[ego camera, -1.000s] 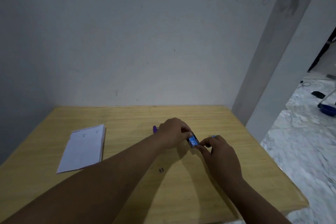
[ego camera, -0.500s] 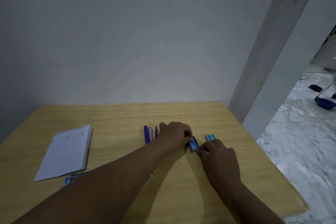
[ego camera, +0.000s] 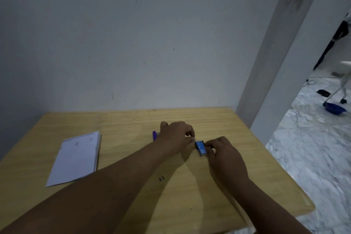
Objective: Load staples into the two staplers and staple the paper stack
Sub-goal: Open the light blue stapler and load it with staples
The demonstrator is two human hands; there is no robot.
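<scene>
**At mid-table, both hands work the staple box**

On the wooden table, near its middle, your two hands meet over the small blue staple box. Over the last second the box has barely shifted; it has stayed between your fingertips, so you seem to be still opening it or drawing out a strip, and no staples have reached a stapler yet. The second, lighter box seen half a second ago beside your right hand is now out of sight, probably hidden behind it.

Your left hand is curled, its fingertips pinching the box's left end. Your right hand is also curled, fingers closed on the right end. Neither is spread wide.

A purple stapler peeks out just behind your left hand, untouched. The paper stack lies well apart to the left. A few loose staples lie on the table nearer to you.
</scene>
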